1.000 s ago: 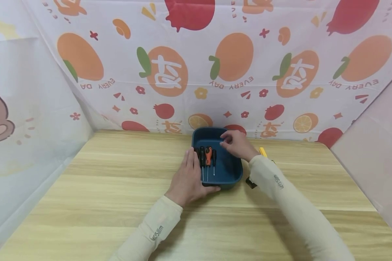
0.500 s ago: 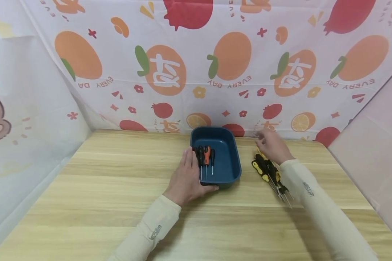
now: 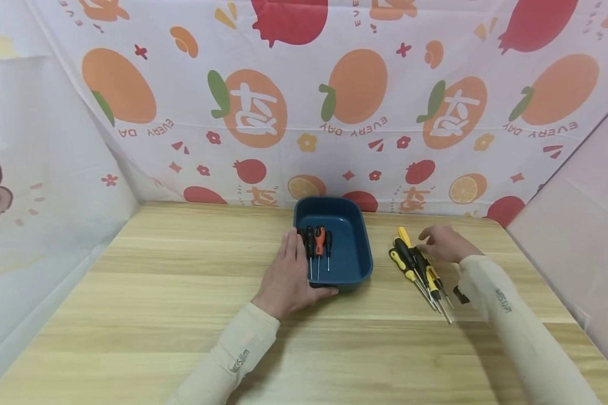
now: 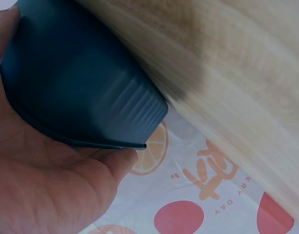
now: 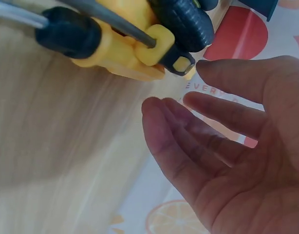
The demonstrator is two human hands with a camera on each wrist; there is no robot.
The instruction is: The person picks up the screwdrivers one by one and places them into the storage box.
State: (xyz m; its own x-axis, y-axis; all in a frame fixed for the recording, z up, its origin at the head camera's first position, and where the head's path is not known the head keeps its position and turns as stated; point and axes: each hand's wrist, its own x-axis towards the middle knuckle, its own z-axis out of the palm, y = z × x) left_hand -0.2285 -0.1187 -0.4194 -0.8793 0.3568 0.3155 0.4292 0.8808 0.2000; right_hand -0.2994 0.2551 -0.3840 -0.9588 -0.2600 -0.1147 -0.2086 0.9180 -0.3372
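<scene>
A dark blue plastic bin stands on the table by the back wall. My left hand grips its front left corner, fingers at the left rim and thumb along the front wall; the left wrist view shows the palm close against the rim. Inside lie several screwdrivers, among them an orange-handled screwdriver and a small black one. To the right is a pile of yellow and black screwdrivers. My right hand is beside their handles, fingers loosely bent and holding nothing, fingertips near a yellow-black handle.
A fruit-printed cloth forms the back wall, right behind the bin. Pale cloth walls rise at the left and right. A small black object shows on the table by the right sleeve.
My right hand has moved from over the bin out to the right, uncovering the screwdriver pile, and lowered beside the handles. My left hand stays at the bin's corner.
</scene>
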